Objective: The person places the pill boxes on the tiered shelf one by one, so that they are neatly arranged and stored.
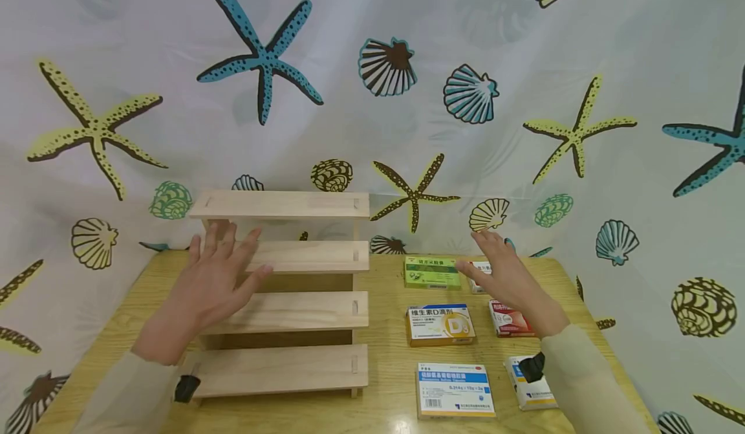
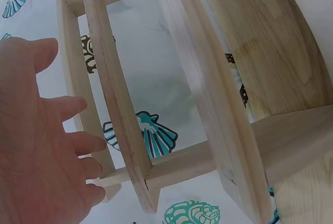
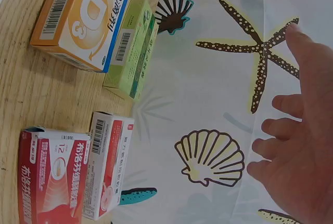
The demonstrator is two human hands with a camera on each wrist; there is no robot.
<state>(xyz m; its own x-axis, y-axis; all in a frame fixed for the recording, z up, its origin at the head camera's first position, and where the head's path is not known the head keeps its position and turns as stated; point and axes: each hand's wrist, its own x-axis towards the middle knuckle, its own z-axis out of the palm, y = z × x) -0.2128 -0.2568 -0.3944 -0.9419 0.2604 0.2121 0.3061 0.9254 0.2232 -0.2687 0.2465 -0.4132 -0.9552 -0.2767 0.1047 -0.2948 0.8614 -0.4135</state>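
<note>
My left hand (image 1: 212,285) is held up in front of a tiered wooden shelf (image 1: 314,308), fingers spread and nothing in them. In the left wrist view that hand (image 2: 47,141) appears beside the shelf's slats, with a gap between. Over the right side of the table my right hand (image 1: 515,282) hovers, also holding nothing. Around and below it lie medicine boxes: a green one (image 1: 432,272), an orange-and-white vitamin D3 one (image 1: 440,330), a red one (image 1: 505,321), a large blue-and-white one (image 1: 454,398), a smaller white-and-blue one (image 1: 526,379) and a white one (image 1: 478,269) partly hidden.
The wooden table (image 1: 390,356) carries the shelf on the left and the boxes in two columns on the right. A white cloth (image 1: 349,130) printed with starfish and shells hangs behind and around the table. Dark straps show at both wrists.
</note>
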